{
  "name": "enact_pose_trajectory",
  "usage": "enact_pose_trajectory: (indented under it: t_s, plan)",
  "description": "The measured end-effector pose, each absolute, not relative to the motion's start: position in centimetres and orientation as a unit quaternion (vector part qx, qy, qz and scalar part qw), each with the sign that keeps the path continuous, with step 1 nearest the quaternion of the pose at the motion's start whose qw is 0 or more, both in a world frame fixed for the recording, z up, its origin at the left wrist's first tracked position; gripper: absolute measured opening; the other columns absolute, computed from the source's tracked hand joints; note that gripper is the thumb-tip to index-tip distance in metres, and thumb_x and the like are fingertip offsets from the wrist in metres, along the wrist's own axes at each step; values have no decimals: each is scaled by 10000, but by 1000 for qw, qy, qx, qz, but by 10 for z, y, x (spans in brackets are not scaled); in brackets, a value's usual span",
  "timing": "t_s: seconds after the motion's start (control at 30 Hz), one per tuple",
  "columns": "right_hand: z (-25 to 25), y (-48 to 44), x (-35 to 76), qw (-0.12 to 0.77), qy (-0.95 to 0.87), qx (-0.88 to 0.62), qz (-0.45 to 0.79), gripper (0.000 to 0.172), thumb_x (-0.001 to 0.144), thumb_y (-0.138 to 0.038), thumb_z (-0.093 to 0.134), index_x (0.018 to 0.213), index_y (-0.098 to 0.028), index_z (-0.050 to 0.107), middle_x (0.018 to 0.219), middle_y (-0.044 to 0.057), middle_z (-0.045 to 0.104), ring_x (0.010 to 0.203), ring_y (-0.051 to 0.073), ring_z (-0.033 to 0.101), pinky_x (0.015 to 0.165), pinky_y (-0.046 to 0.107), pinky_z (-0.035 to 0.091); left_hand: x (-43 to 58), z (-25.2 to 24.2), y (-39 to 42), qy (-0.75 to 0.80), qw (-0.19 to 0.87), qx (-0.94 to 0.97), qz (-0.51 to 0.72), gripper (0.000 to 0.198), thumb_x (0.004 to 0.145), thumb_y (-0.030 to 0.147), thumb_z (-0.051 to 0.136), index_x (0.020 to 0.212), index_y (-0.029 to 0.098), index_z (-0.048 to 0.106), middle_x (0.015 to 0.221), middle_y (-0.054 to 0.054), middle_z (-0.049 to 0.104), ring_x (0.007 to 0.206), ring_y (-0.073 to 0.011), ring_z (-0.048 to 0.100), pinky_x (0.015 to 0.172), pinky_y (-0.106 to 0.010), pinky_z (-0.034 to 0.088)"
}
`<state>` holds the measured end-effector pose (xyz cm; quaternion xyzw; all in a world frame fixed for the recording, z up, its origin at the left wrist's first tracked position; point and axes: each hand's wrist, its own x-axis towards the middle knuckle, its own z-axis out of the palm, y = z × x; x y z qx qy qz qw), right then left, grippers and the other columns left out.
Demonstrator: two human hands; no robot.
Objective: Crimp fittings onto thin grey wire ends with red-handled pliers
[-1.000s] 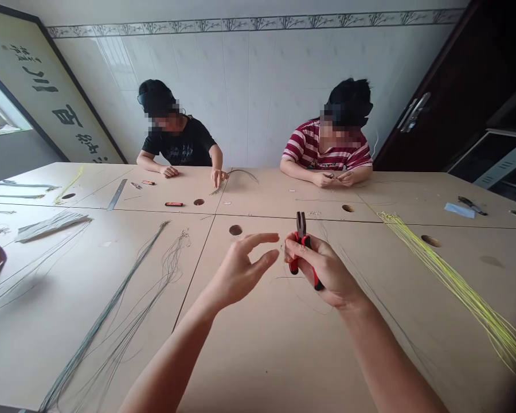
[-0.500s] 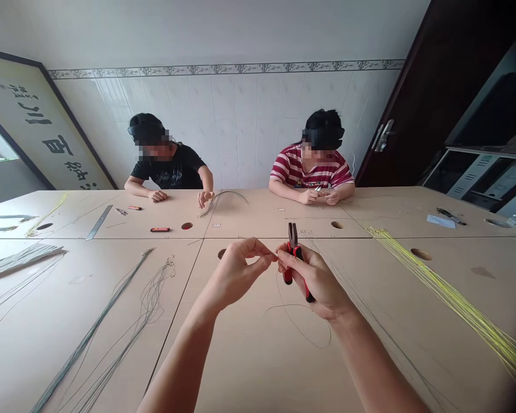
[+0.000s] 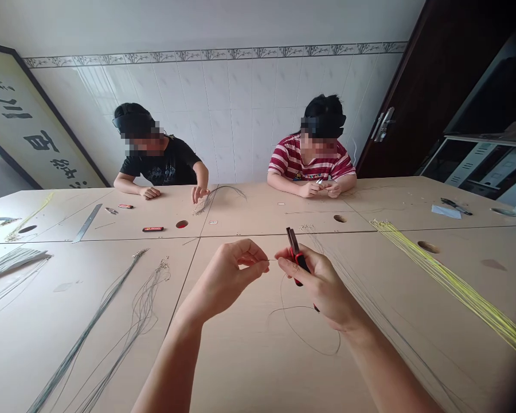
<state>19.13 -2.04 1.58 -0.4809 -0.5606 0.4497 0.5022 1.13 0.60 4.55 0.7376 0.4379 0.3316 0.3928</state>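
Observation:
My left hand hovers above the tan table, thumb and fingertips pinched on the end of a thin grey wire. The wire runs across to my right hand and loops down onto the table below it. My right hand is closed around red-handled pliers, jaws pointing up and away, with its fingertips also at the wire. The two hands sit a few centimetres apart.
Bundles of grey wire lie to the left, yellow wires to the right. Two people sit across the table, hands on small parts. A metal ruler, a red-black tool, round table holes and a dark door are in view.
My left hand went from open and spread to pinched on the wire end. The hands drew together, then slightly apart with wire stretched between them. The pliers tilted leftward. The view shifted upward.

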Motion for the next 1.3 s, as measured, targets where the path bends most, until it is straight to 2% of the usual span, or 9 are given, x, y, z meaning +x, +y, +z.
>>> enact_pose_trajectory:
  t_s: [0.2,0.4,0.53,0.77,0.97,1.1,1.17,1.23,1.3]
  plan:
    - [9,-20,191,471,-589,-511,412,237,843,-463,606,963,-258,628,900,18,588,808,177,520,730,322,394,10,46,7,449,370,740,337,104,846,224,572,782,205,652,816,-2,717,780,-143,647,585,-222,459]
    - [11,-26,189,527,-599,-531,284,154,856,-408,597,940,-283,629,927,21,568,740,166,517,665,314,403,12,44,7,456,368,737,336,121,864,261,558,814,205,653,847,-17,728,787,-157,651,526,-222,428]
    - [14,-35,184,525,-617,-521,271,124,878,-377,571,875,-262,617,840,21,570,698,160,512,643,307,417,17,44,6,469,351,737,338,163,877,305,550,813,208,664,839,-11,726,771,-156,643,590,-245,459]
    - [15,-42,170,498,-644,-520,258,96,888,-239,514,923,-227,603,886,20,566,721,133,531,667,264,460,28,44,-1,487,305,727,375,170,888,276,525,792,208,648,829,1,718,836,-177,635,736,-307,464]
    - [12,-42,167,513,-648,-508,242,238,860,-154,503,1061,-238,599,978,24,576,863,139,578,763,250,483,40,39,-3,499,233,748,371,167,894,212,479,795,197,613,854,0,717,807,-186,622,692,-315,431]
    - [8,-39,168,511,-654,-509,230,311,848,-128,495,1123,-236,594,999,29,575,853,141,583,750,261,485,43,39,-6,506,230,754,351,212,870,148,438,795,193,631,805,-14,706,792,-199,619,626,-296,416]
    - [5,-36,169,514,-654,-517,202,279,848,-126,493,1086,-224,599,968,29,577,826,146,578,738,275,476,42,40,-9,492,269,752,347,248,869,139,418,860,195,659,875,-26,716,823,-198,631,628,-287,433]
    - [2,-32,171,515,-650,-536,159,154,851,-143,506,958,-206,597,893,23,572,776,151,559,714,289,459,40,40,-11,474,306,751,343,269,875,151,416,937,197,675,949,-38,719,861,-196,640,663,-286,461]
    - [-1,-29,173,513,-648,-549,124,49,856,-171,524,825,-199,549,813,13,553,729,151,531,683,293,437,39,39,-11,463,321,754,338,277,878,162,421,961,204,682,898,-41,719,870,-203,646,691,-294,476]
